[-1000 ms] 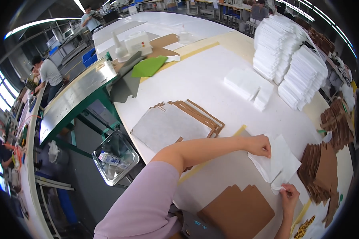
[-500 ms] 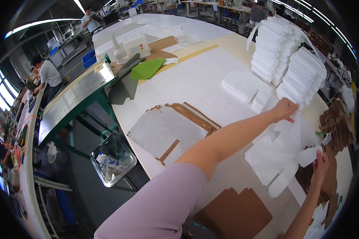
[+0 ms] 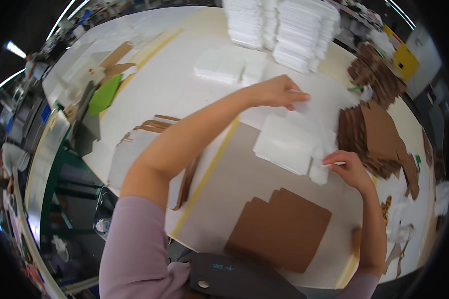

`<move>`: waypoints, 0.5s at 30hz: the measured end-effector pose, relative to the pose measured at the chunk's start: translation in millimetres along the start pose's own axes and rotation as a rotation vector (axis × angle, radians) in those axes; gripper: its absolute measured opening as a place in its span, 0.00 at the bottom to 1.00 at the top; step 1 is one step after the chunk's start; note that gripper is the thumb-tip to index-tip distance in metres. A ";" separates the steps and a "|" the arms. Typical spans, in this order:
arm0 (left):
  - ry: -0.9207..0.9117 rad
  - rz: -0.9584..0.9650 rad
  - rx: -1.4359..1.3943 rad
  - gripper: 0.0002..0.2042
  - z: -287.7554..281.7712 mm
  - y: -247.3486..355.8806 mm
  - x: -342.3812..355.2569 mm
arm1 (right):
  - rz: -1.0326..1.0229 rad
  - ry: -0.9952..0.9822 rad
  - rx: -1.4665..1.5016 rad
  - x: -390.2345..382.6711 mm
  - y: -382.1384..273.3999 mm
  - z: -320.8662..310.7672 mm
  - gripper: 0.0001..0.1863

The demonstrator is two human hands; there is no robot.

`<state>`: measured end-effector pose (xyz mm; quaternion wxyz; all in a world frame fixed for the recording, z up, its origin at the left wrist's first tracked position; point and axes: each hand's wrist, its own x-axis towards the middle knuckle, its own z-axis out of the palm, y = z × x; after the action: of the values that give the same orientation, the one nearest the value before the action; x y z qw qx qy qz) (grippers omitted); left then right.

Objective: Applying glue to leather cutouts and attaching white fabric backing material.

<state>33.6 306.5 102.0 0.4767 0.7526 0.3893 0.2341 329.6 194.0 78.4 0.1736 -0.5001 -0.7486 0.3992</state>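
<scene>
Small blue characters [image 3: 224,267] on dark apron [image 3: 249,280].

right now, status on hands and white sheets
Left hand pinching thin white sheet. Right hand pinching white strip. White sheets lying flat. Brown panel clear of both hands.

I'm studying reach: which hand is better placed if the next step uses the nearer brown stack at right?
Probably the right hand: it is closer to the brown stack, while the left hand is farther off, beyond the white sheets.
</scene>
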 end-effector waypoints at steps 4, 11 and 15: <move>0.108 -0.045 -0.015 0.28 2.2 -0.1 23.9 | 0.038 0.156 -0.179 24.9 32.5 -12.5 0.05; 0.540 0.511 -0.353 0.20 -36.9 56.3 80.2 | -0.161 0.963 0.295 49.0 -13.2 -99.3 0.08; 0.451 0.387 -0.070 0.24 -8.0 65.0 38.2 | -0.323 0.961 0.387 9.5 -10.4 -91.1 0.06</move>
<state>73.8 325.9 163.2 0.3504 0.7249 0.3263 0.4953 379.1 239.2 141.7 0.6445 -0.4636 -0.5650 0.2245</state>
